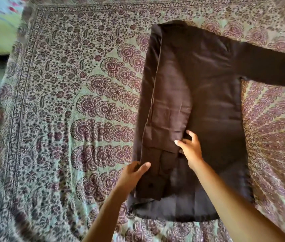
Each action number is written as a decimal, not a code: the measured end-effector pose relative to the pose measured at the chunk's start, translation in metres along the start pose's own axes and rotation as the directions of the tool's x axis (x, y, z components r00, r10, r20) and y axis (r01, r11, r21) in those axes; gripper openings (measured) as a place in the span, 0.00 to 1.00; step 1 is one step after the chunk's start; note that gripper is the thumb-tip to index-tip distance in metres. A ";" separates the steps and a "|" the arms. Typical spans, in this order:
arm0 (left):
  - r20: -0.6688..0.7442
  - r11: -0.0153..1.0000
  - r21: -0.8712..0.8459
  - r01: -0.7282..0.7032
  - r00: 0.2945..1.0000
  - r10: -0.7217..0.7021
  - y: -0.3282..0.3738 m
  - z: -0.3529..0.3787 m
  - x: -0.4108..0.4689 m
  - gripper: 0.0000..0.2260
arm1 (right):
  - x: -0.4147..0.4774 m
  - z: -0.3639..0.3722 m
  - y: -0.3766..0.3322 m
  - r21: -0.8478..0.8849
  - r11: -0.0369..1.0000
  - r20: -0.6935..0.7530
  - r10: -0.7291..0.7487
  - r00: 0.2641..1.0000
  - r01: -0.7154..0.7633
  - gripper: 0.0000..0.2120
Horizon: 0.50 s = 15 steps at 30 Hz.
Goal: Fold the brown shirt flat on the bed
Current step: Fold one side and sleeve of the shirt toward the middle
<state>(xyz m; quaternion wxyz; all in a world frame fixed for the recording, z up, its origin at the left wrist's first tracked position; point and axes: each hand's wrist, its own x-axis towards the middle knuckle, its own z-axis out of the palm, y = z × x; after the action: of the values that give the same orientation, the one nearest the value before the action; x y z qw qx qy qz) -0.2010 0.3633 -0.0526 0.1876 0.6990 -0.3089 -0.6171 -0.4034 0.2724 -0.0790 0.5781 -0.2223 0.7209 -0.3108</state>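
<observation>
- Brown smooth shirt [208,102] is spread on paisley-printed bedspread [68,84].
- Its creased side edge is pinched by left hand [134,172].
- Right hand [190,147] is rested on it, fingers loosely spread.

No text, label, brand or number can be read anywhere. The brown shirt [208,95] shows plain cloth only. The bedspread [68,88] carries a floral and paisley print without letters.

Forearms extended; left hand [135,172] pinches the brown shirt [211,102], right hand [191,149] spreads bent fingers [181,143].
</observation>
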 end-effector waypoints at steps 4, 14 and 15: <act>0.130 0.990 0.138 0.027 0.990 -0.045 -0.008 0.003 -0.007 0.14 | -0.001 0.007 -0.008 -0.007 1.000 0.135 0.013 0.991 -0.012 0.14; -0.065 0.929 0.336 0.156 0.988 -0.142 -0.028 0.012 0.001 0.12 | -0.002 0.014 0.012 -0.178 0.983 0.047 -0.036 0.998 0.043 0.11; -0.035 0.917 0.376 0.134 0.991 -0.131 -0.028 0.010 0.003 0.12 | -0.001 0.012 0.014 -0.223 0.972 0.029 -0.066 0.997 0.071 0.10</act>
<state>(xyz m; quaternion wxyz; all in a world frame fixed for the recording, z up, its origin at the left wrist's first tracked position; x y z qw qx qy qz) -0.2052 0.3830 -0.0742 0.0088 0.7440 -0.3728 -0.5544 -0.3906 0.2808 -0.0896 0.5459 -0.3139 0.7371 -0.2452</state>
